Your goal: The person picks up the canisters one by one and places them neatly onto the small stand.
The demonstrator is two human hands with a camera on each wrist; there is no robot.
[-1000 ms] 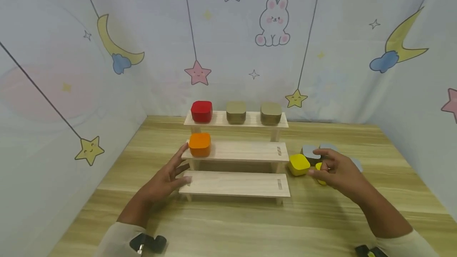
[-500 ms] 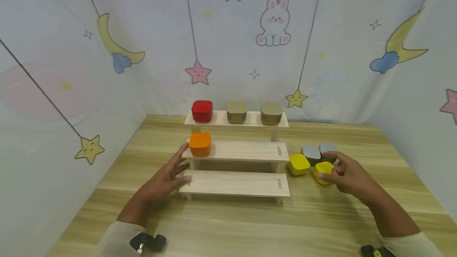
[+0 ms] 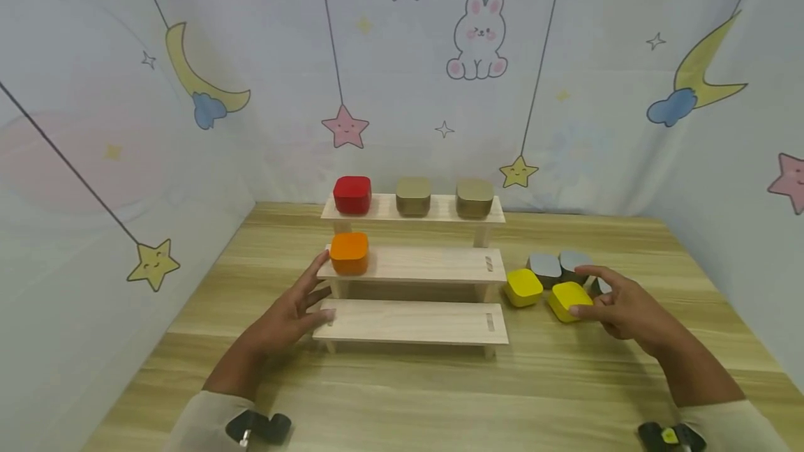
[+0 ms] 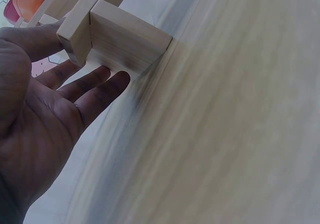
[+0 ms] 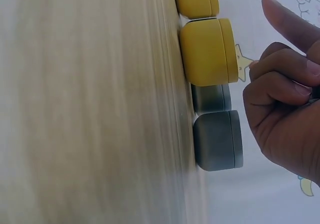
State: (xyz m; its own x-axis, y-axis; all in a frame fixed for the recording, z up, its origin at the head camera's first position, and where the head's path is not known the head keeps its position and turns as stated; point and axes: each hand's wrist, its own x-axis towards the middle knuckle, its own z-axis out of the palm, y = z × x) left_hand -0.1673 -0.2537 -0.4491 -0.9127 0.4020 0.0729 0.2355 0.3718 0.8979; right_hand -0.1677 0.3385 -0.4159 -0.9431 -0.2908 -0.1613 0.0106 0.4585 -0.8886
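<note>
Fingers of my right hand [image 3: 618, 309] were loosely curled, the thumb tip touching the near yellow box [image 3: 569, 300] on its right side, nothing pinched or lifted; the wrist view showed a gap between the curled fingers [image 5: 280, 79] and the box's lid. That yellow box sat on the wooden surface [image 3: 440, 396], just left of the hand, with a second yellow box [image 3: 523, 287] beyond it toward the stepped shelf [image 3: 411, 323] and two grey boxes [image 3: 559, 265] just behind the fingertips. I judged the yellow box to be small, rigid and light, with smooth rounded corners that could slip, so I would have taken it across two opposite flat sides below the lid seam rather than by the lid alone. Whether any of these closed boxes held anything I could not tell. My left hand [image 3: 292, 312] lay flat and spread, straight fingers pressing against the left end of the shelf's lowest step, holding nothing. Just past its fingertips an orange box [image 3: 349, 252] stood on the middle step; farther off, the top step carried a red box [image 3: 352, 194] and two olive boxes [image 3: 443, 197], all lids on.
</note>
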